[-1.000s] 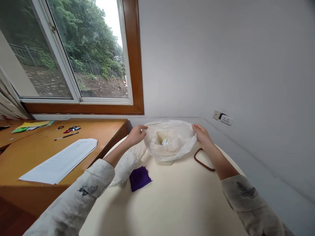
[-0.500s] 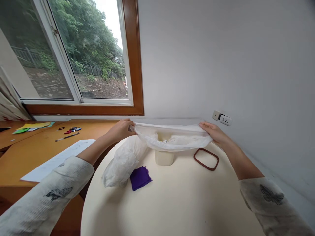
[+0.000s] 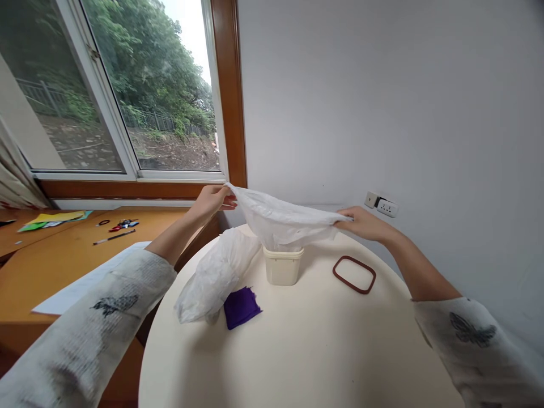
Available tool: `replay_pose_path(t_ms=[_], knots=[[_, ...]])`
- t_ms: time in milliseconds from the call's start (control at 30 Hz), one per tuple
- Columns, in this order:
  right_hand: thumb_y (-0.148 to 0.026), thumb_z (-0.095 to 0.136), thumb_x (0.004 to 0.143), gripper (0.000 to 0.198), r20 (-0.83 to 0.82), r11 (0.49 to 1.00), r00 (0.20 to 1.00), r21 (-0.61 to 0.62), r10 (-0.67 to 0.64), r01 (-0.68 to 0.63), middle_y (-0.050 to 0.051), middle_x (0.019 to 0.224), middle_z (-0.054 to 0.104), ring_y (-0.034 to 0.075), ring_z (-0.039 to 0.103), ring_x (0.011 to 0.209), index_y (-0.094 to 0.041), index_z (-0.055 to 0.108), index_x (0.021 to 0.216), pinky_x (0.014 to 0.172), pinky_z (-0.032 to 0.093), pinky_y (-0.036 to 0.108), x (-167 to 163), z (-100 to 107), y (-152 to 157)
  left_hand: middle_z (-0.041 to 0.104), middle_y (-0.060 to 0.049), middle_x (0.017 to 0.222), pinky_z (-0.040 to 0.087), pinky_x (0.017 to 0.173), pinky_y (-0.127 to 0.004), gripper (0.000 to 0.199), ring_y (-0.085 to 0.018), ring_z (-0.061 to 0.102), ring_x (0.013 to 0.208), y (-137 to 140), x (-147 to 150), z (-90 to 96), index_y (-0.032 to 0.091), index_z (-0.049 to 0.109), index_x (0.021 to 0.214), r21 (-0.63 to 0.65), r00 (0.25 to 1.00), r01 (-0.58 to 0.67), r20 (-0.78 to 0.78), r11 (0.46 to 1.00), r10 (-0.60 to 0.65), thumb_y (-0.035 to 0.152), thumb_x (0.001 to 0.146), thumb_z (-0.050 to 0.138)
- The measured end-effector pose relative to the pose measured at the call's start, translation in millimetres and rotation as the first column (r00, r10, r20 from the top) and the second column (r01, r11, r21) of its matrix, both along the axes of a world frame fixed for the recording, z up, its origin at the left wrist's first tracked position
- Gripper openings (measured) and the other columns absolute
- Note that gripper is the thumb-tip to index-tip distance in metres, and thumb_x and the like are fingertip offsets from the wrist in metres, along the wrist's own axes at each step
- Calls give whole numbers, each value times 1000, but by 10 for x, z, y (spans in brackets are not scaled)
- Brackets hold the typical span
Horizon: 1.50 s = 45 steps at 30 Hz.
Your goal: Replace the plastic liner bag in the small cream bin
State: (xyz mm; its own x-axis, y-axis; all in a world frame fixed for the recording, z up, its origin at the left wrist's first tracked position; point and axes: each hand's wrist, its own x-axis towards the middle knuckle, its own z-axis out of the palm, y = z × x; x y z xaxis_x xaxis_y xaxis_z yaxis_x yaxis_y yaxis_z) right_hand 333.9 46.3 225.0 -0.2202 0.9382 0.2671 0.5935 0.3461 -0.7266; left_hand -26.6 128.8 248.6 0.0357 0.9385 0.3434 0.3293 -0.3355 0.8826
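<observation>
A thin white plastic bag [image 3: 280,218] is stretched between my two hands, its lower part bunched at the mouth of a small cream bin [image 3: 284,269]. My left hand [image 3: 215,201] pinches the bag's left edge, held higher than the other side. At the right end, my right hand [image 3: 359,222] grips the opposite edge. The bag covers the bin's opening, so the inside is hidden. A crumpled white plastic bag [image 3: 212,277] lies left of the bin, beside a folded purple bag [image 3: 242,307]. To the right rests a brown rectangular ring [image 3: 354,275].
Everything stands on a round cream table [image 3: 297,351]. A wooden desk [image 3: 63,260] on the left bears paper [image 3: 85,283], a pen [image 3: 114,237], keys [image 3: 127,224] and coloured sheets [image 3: 55,219]. Behind are a wall with a socket [image 3: 387,208] and a window [image 3: 148,96].
The bag's edge has risen, more on the left, and its wide opening has narrowed. The bin's rim now shows below it. My left hand moved up, my right hand slightly left.
</observation>
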Motion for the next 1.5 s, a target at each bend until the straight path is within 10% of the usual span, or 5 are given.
replay_pose_path(t_ms=[367,733,967,1200,1500], knots=[[-22,56,66,23,-277,984,945,91,176,-156,4,137,36,20,31,125,-21,69,84,96,30,31,-689,191,389,66,-6,82,46,78,-31,29,-16,61,79,-144,778,162,12,64,82,139,932,357,17,924,-363,37,79,51],[-23,50,60,11,-399,995,915,95,63,-27,-5,50,43,9,39,54,-16,52,52,53,29,22,-1048,140,659,62,-8,102,44,83,-32,36,-20,57,96,-323,835,223,17,57,110,362,929,366,-203,857,-311,31,77,56],[-24,50,60,17,-588,981,802,74,-103,180,-7,48,31,8,31,50,-20,38,50,48,24,22,-1000,198,857,59,-2,83,46,75,-29,16,-15,57,80,-416,656,-414,17,55,92,482,999,-27,38,876,10,27,80,51],[-22,53,59,16,-660,989,748,52,-71,139,-6,51,33,8,35,53,-19,40,51,53,35,23,-1079,361,809,55,-9,111,40,92,-37,33,-22,51,106,-431,731,-1247,19,56,104,294,961,75,-278,953,10,36,75,60],[-21,56,62,19,-772,967,635,190,39,172,-7,53,35,7,40,53,-19,40,52,56,40,23,-1043,586,795,55,-9,117,17,104,-51,42,-26,46,114,-418,718,-1471,21,50,112,210,927,97,-375,973,-11,42,76,58]])
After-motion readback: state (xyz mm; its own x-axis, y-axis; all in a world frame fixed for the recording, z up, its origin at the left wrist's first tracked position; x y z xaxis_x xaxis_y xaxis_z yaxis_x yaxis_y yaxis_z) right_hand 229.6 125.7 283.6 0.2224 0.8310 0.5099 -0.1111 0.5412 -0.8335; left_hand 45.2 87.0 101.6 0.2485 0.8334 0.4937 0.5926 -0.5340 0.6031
